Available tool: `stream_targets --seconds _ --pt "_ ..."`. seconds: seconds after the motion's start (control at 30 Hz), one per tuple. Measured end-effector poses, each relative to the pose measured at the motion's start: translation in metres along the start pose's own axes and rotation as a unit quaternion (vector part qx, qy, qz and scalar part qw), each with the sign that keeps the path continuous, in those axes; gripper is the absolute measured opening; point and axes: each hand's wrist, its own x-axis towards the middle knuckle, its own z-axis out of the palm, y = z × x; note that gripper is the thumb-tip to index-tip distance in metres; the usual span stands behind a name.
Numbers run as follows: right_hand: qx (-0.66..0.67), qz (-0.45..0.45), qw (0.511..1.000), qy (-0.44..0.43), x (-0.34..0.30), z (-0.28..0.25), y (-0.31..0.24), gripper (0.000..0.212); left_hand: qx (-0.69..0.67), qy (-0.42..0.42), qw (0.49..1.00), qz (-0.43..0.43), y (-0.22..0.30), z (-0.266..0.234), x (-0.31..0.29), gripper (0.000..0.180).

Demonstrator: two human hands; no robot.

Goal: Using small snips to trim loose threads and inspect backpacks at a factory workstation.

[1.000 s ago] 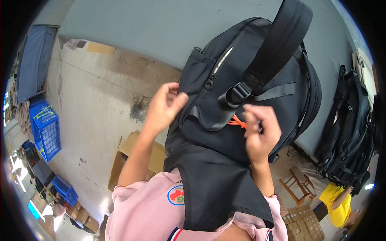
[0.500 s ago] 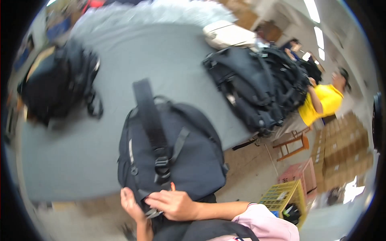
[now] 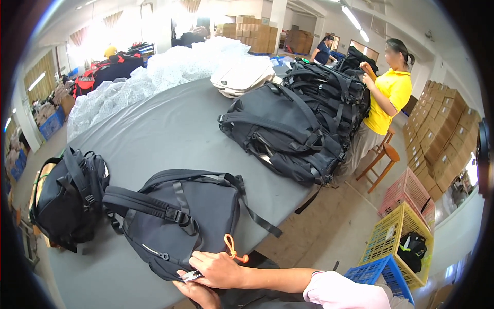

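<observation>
A black backpack (image 3: 211,208) lies on the grey-covered table in front of me, its shoulder straps uppermost and its lower edge toward me. My right hand (image 3: 218,269) is closed around small silver-bladed thread snips (image 3: 191,276) at that lower edge. An orange cord loop (image 3: 230,242) stands up beside the right hand's knuckles. Just below, my left hand (image 3: 199,294) has its fingers at the backpack's near corner and seems to grip the edge, partly covered by the right hand.
Another black backpack (image 3: 72,201) stands at the left. Black backpacks (image 3: 278,118) and a cream bag (image 3: 244,77) are piled at the right, where a person in yellow (image 3: 393,90) works. Clear plastic wrapping (image 3: 154,77) lines the far edge. Crates (image 3: 383,242) and a wooden stool (image 3: 391,153) stand on the floor.
The view has tilted up, bringing more of the room in. The backpack's strap, upright before, now lies over to the left. Both hands remain at the lower edge, closer together.
</observation>
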Motion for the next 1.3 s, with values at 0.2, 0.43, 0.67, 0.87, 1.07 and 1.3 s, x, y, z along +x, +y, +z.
stream_targets --seconds 0.2,0.43,0.67,0.87,1.07,1.3 --pt "-0.005 0.028 0.999 -0.038 0.007 0.002 0.020 0.022 0.036 -0.051 0.998 -0.015 -0.003 -0.006 0.004 0.023" --pt "0.051 0.010 0.998 -0.026 0.004 0.005 0.033 0.019 0.073 -0.082 0.994 0.003 -0.013 -0.008 -0.004 0.039" --pt "0.226 0.082 0.971 0.011 0.002 0.005 0.037 0.038 0.175 -0.078 0.974 0.123 -0.036 -0.025 -0.009 0.053" --pt "0.213 0.097 0.970 -0.062 -0.010 0.022 0.041 0.034 0.137 -0.115 0.982 0.055 -0.047 -0.050 -0.006 0.055" --pt "0.192 0.103 0.970 -0.105 -0.015 0.024 0.043 0.030 0.162 -0.161 0.973 0.037 -0.050 -0.070 0.001 0.054" --pt "0.204 0.135 0.961 -0.131 -0.013 0.021 0.039 0.033 0.182 -0.170 0.968 0.036 -0.049 -0.071 0.001 0.058"
